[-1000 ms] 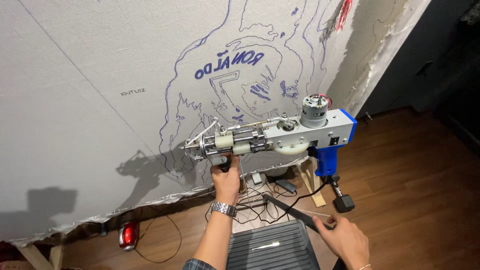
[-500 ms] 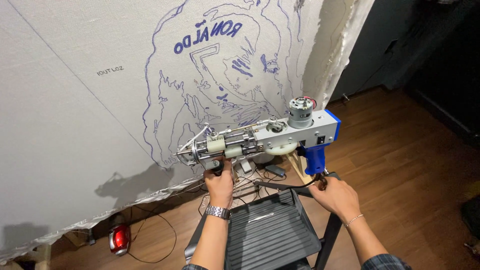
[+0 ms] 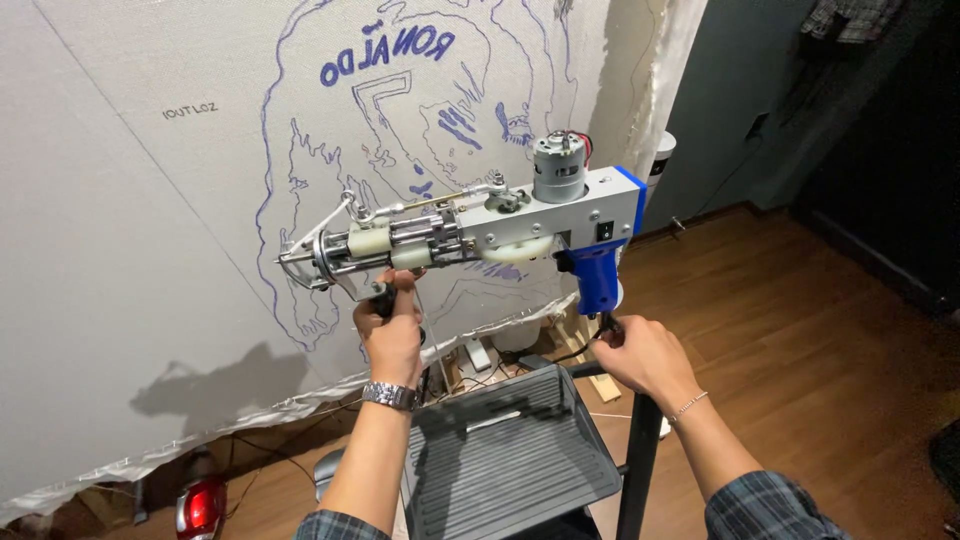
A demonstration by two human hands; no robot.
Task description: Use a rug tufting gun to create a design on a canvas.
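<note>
Holding the tufting gun point(image 3: 470, 225) up in front of the stretched white cloth point(image 3: 130, 250), I have my left hand point(image 3: 392, 325) wrapped shut around its black front handle point(image 3: 381, 297), fingers curled tight, thumb side toward me. The gun lies nearly level, its needle end point(image 3: 292, 258) pointing left and close to the cloth, though I cannot tell whether the tip touches the fabric. A grey round motor point(image 3: 557, 168) stands upright on top of the silver body, and the blue pistol handle point(image 3: 596, 278) hangs down at the rear, on the right.

My right hand point(image 3: 640, 352) is just below that blue handle, fingers bent around something dark and thin at its base; I cannot tell exactly what it is, and whether this grip is truly clamped or only resting there is hidden by my own knuckles. A thin bracelet point(image 3: 688, 405) sits on that wrist, a metal watch point(image 3: 390, 396) on the left one, and both sleeves are checked.

On the cloth behind the gun is a blue line drawing point(image 3: 400, 110), a figure's outline with lettering above it. The cloth's lower edge hangs ragged over the wooden floor point(image 3: 800, 330). Beneath my arms stands a dark ribbed step stool point(image 3: 510, 450), a black post point(image 3: 640, 460) rising beside it. Cables lie on the floor under the cloth, and a small red object point(image 3: 200, 508) sits at the lower left.
</note>
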